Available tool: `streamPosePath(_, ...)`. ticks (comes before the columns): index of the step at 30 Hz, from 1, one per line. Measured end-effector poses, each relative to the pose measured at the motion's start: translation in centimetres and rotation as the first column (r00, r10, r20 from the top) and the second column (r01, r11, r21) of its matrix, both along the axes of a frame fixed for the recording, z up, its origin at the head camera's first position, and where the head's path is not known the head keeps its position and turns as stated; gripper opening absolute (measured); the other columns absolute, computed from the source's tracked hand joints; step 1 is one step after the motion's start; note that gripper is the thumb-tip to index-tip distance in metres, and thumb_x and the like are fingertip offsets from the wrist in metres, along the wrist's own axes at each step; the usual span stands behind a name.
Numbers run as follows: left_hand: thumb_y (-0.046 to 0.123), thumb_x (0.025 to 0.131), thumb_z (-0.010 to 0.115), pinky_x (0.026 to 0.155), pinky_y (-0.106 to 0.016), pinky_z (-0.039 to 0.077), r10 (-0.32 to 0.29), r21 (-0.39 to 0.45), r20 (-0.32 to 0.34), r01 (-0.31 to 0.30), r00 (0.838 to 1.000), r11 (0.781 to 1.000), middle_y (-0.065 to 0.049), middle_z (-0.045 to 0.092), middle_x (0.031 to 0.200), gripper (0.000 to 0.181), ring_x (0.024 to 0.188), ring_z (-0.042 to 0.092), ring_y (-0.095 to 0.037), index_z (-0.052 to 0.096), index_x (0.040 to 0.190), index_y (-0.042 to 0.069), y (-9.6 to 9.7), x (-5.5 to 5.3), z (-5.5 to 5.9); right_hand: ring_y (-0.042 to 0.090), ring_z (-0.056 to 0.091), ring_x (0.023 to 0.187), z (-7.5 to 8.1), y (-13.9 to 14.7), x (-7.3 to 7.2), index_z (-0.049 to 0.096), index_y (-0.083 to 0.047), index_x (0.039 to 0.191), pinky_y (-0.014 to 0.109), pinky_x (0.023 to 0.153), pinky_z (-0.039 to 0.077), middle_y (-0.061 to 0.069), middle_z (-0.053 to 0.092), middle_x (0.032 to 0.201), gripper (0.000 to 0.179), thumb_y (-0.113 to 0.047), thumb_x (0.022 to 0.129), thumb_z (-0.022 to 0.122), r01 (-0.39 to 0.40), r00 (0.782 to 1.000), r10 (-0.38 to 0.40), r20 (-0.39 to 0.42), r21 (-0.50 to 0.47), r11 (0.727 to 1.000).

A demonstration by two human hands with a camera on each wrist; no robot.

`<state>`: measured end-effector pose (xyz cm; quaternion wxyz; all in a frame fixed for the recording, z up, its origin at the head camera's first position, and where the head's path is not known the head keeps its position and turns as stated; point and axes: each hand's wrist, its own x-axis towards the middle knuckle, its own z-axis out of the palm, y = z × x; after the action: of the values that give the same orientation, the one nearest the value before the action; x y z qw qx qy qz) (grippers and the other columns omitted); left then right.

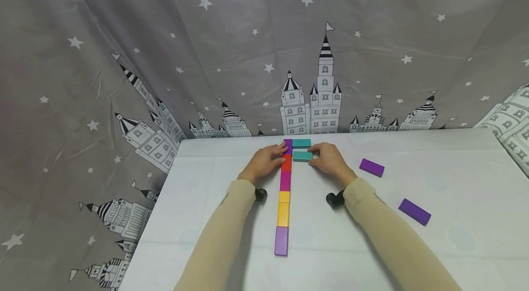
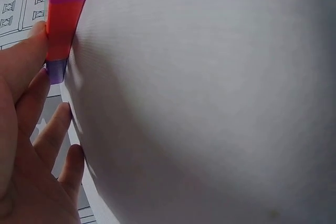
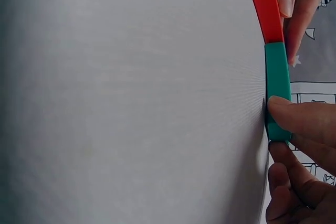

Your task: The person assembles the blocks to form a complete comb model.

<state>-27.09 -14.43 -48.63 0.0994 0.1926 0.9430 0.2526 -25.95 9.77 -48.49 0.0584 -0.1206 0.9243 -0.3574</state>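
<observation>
Coloured blocks lie end to end in a row running down the white table. At its far end are a purple block (image 1: 289, 149) and a red block (image 1: 286, 165); a magenta block (image 1: 285, 181) follows. My left hand (image 1: 262, 162) is on the row's left side, thumb at the red block and fingertips at the purple one, fingers mostly straight. On the other side, my right hand (image 1: 329, 159) pinches the right end of a teal block (image 3: 277, 72) between thumb and fingers. The block's left end is close by the row. A second teal block (image 1: 301, 143) lies parallel just beyond it, against the purple block.
Nearer along the row are two yellow blocks (image 1: 283, 214) and a light purple block (image 1: 281, 241). Two loose purple blocks (image 1: 372, 167) lie to the right on the table (image 1: 330, 254). A grey curtain (image 1: 248, 6) with castles and stars hangs behind the table's far edge.
</observation>
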Motion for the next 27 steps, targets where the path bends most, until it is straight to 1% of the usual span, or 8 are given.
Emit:
streamPosePath(9,0.03,0.099,0.063,0.121,-0.043,0.026,-0.004,-0.01,0.022,0.005,1.0,1.0,0.009,0.04,0.158,0.05,0.147,0.036,-0.023,0.052,0.148,0.022,0.0,0.0,0.3,0.03,0.061,0.104,0.1,-0.4,0.0,0.07,0.001,0.121,0.045,0.095,0.05,0.016,0.069,0.11,0.041,-0.011,0.083,0.077,-0.004,1.0,0.003,0.02,0.016,1.0)
streamPosePath(16,0.029,0.099,0.064,0.121,-0.042,0.026,-0.019,-0.006,0.006,0.019,1.0,1.0,0.008,0.041,0.157,0.05,0.146,0.037,-0.023,0.053,0.147,0.02,0.0,-0.1,0.4,0.03,0.061,0.103,0.1,-0.4,-0.1,0.07,0.001,0.121,0.046,0.095,0.05,0.016,0.068,0.109,0.041,-0.01,0.083,0.077,-0.002,1.0,0.002,0.01,0.017,1.0)
streamPosePath(21,0.03,0.099,0.064,0.121,-0.042,0.026,-0.017,-0.003,0.012,0.017,1.0,1.0,0.008,0.041,0.157,0.05,0.146,0.037,-0.023,0.053,0.147,0.02,0.1,0.0,0.5,0.03,0.06,0.103,0.0,-0.3,-0.2,0.07,0.0,0.123,0.046,0.096,0.049,0.016,0.068,0.11,0.043,-0.012,0.082,0.078,-0.01,1.0,0.01,0.004,0.024,1.0)
streamPosePath(25,0.03,0.099,0.064,0.121,-0.042,0.026,-0.018,-0.001,0.01,0.018,1.0,1.0,0.008,0.041,0.157,0.05,0.146,0.037,-0.023,0.053,0.147,0.02,0.0,0.1,0.5,0.03,0.06,0.106,0.4,0.3,0.0,0.067,0.0,0.126,0.045,0.097,0.049,0.016,0.068,0.114,0.047,-0.013,0.082,0.079,-0.015,1.0,0.015,0.012,-0.001,1.0)
streamPosePath(27,0.029,0.099,0.064,0.121,-0.042,0.025,-0.021,0.0,0.007,0.021,1.0,1.0,0.007,0.041,0.157,0.05,0.146,0.037,-0.023,0.053,0.147,0.02,-0.1,0.0,0.4,0.032,0.06,0.108,1.0,0.7,0.2,0.066,0.0,0.128,0.046,0.097,0.049,0.017,0.068,0.117,0.048,-0.013,0.084,0.079,-0.012,1.0,0.012,0.013,-0.025,1.0)
